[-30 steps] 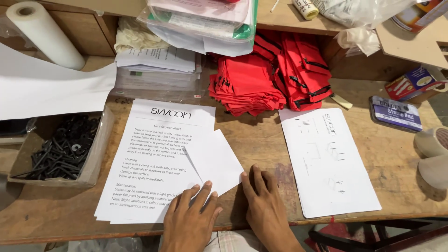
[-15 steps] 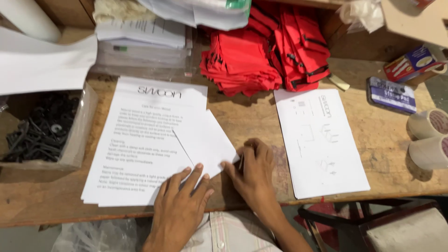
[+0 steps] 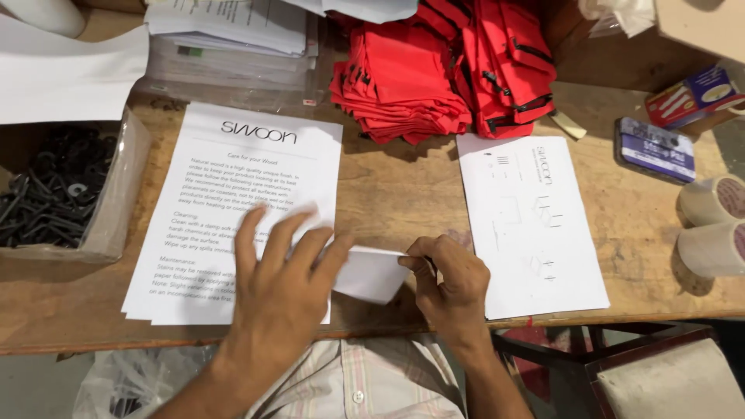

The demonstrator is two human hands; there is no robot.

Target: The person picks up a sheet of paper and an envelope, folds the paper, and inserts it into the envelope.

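Pressing my flat, spread left hand [image 3: 283, 283] on a folded white sheet [image 3: 376, 273] atop the printed stack [image 3: 233, 194], I pinch its creased corner with my right hand [image 3: 450, 283]

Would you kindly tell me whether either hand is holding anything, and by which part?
The right hand pinches the folded white sheet at its right edge. The left hand only presses flat on it, gripping nothing.

Red fabric stack [image 3: 434, 74], box of black screws [image 3: 46, 194], tape rolls [image 3: 710, 225], wooden table [image 3: 403, 186].
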